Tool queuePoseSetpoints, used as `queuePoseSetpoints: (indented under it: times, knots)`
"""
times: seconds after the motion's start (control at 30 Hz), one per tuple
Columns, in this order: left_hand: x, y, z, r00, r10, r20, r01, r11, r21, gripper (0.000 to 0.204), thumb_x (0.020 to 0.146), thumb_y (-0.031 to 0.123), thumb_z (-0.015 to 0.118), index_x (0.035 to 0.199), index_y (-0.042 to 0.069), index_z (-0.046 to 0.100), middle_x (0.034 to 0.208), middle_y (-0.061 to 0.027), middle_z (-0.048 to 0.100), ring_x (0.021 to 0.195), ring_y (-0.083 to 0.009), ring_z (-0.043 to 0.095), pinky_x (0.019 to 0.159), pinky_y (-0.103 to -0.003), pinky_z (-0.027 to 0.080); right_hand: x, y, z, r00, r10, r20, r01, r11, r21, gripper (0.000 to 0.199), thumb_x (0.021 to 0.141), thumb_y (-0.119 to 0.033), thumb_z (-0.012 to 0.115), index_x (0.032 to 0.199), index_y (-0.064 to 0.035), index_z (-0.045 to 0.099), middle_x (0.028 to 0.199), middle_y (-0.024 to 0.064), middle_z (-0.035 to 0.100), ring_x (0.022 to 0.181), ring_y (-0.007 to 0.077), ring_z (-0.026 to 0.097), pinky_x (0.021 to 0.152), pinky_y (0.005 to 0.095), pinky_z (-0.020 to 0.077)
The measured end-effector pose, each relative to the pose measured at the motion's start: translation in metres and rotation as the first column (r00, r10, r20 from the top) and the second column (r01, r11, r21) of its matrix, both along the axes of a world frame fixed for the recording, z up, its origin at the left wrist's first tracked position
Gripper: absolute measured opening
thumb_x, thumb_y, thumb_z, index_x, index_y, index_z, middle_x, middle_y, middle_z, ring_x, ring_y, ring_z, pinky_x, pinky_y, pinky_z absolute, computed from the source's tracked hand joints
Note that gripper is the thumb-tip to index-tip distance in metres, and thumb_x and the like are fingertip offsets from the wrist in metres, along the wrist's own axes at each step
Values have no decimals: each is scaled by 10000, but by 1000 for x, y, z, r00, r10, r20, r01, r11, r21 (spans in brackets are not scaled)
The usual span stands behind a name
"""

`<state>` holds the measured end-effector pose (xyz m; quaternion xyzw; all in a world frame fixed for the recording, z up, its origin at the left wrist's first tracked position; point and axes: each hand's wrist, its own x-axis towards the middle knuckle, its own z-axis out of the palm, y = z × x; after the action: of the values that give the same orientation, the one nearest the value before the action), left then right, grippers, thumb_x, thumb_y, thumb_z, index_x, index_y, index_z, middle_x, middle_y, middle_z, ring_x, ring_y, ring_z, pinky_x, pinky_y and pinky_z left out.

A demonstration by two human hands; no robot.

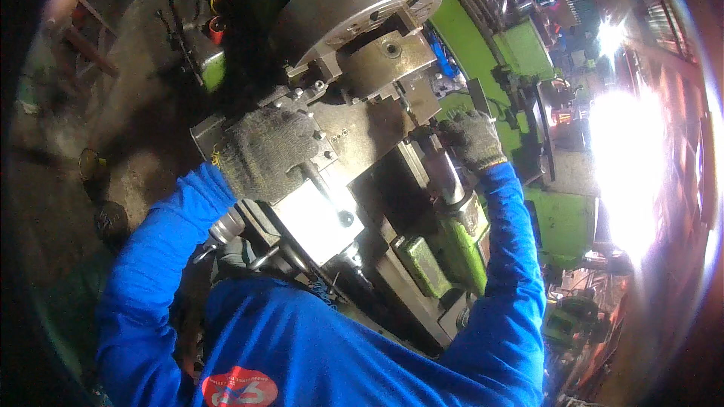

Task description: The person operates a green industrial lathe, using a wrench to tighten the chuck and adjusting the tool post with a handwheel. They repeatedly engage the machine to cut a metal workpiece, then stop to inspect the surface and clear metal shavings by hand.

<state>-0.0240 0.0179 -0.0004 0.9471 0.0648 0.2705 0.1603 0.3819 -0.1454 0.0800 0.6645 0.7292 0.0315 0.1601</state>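
Observation:
My left hand (270, 152), in a grey knit glove, is closed over the tool post area of a lathe. A steel bar handle (323, 187) with a dark round end comes out from under its thumb side. My right hand (473, 140), gloved too, has its fingers curled at the tailstock's front end, just above the bright quill (446, 179); what it grips is hidden. Ahead of both hands, a squarish steel block (392, 54) with a round hole sits clamped in the jaws of the large chuck (347, 11).
The flat carriage top (311, 224) shines below my left hand, with handwheels and levers near my body. The green tailstock body (461, 245) is below my right hand. A blue item (445, 59) lies beside the chuck. A bright light (624, 173) glares at right.

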Motion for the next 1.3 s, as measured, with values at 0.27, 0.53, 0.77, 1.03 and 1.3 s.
queuePoseSetpoints:
  times: [0.27, 0.53, 0.77, 1.03, 1.3]
  knots:
    - [1, -2, 5, 1000, 16, 16, -16, 1000, -3, 328, 664, 133, 694, 989, 154, 729, 1133, -99, 672, 1112, -342, 625, 939, -478, 541, 3, 20, 17, 997, 10, -76, -20, 991, -133, 293, 826, -181, 686, 1103, -178, 782, 1063, 110, 726, 1041, 353, 663, 885, 462, 519]
    - [3, 0, 2, 998, -22, -61, 17, 997, -78, 373, 717, 166, 706, 1089, 175, 721, 1172, -87, 683, 1184, -338, 609, 1011, -481, 513, -3, -20, -18, 819, -506, -270, 506, 859, -72, 340, 911, -288, 657, 1225, -161, 695, 1116, 169, 724, 1074, 381, 686, 895, 460, 539]
    - [3, 4, 9, 997, -63, -47, 61, 997, -50, 271, 781, 246, 683, 1013, 105, 697, 1063, -137, 667, 1043, -345, 645, 957, -491, 510, 24, -69, -46, 803, -549, -233, 596, 757, 267, 430, 923, -413, 679, 1171, -63, 699, 1119, 228, 712, 1079, 414, 672, 924, 482, 528]
    - [-1, 4, -4, 997, -18, -69, 14, 999, -51, 410, 713, 205, 734, 1123, 189, 730, 1184, -71, 684, 1197, -331, 600, 1000, -490, 513, 3, -51, -48, 763, -620, -184, 645, 714, 271, 459, 899, -493, 662, 1039, -60, 718, 1026, 186, 725, 1025, 417, 665, 897, 527, 505]
    - [8, -3, 13, 999, -32, -14, 32, 999, -43, 417, 755, 151, 696, 1163, 228, 737, 1109, -72, 679, 1128, -341, 618, 915, -483, 547, -13, -59, -44, 751, -650, -112, 637, 670, 383, 475, 877, -520, 657, 899, -49, 714, 898, 191, 703, 929, 408, 665, 862, 522, 492]
